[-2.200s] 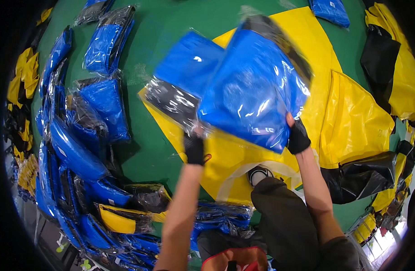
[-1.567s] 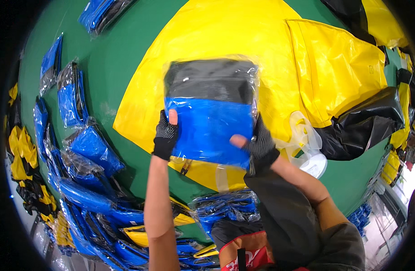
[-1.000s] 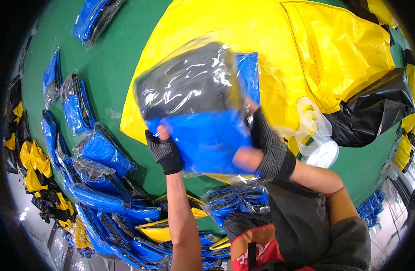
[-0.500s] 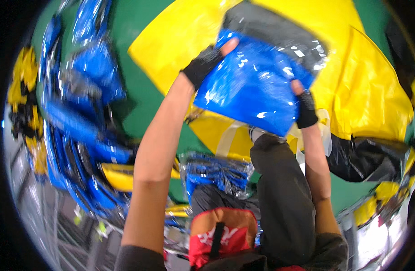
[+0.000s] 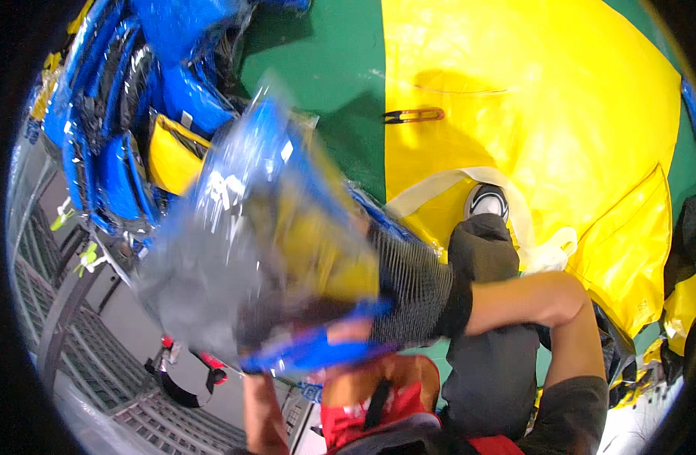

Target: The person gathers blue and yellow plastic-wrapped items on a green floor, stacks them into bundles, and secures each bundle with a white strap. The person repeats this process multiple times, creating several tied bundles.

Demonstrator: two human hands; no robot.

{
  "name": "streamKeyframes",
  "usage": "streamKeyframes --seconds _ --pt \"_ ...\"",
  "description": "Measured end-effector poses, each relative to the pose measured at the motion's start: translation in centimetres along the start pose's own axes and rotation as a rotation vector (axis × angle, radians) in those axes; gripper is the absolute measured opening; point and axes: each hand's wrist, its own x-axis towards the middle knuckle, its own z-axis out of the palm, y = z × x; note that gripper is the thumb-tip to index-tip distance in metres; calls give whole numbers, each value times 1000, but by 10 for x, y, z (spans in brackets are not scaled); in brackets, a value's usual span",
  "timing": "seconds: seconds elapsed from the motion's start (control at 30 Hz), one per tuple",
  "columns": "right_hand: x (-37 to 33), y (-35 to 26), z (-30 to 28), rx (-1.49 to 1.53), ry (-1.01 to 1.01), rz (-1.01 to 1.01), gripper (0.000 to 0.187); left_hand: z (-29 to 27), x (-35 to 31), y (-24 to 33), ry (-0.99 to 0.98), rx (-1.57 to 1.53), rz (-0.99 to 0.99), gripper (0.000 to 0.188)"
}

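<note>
A clear plastic-wrapped package [image 5: 287, 227] with blue, grey and yellow parts is tilted in front of me at the left, smeared by motion. My right hand [image 5: 397, 288], in a black ribbed fingerless glove, reaches across to the package's right side and grips it near the blue lower edge. My left forearm [image 5: 264, 413] comes up from below toward the package's lower left. The package covers my left hand, so its fingers do not show.
A large yellow sheet [image 5: 530, 91] with white straps [image 5: 439, 186] covers the green floor at right. Red-handled thread snips [image 5: 414, 115] lie on it. Several wrapped blue packages [image 5: 124, 174] are stacked at left, beside metal racking [image 5: 98, 341]. My shoe [image 5: 487, 202] touches the yellow sheet.
Both hands have come down and left from over the yellow sheet, and the package has turned, now showing yellow too. The snips have come into sight. My view has shifted.
</note>
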Motion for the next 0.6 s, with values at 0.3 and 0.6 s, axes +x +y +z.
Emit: streamKeyframes --seconds 0.3,0.6 --pt "-40 62 76 -39 -242 489 81 -11 -117 -261 -158 -504 -521 63" --pt "-52 111 102 -385 -279 683 84 68 -64 -213 -249 640 -19 25"
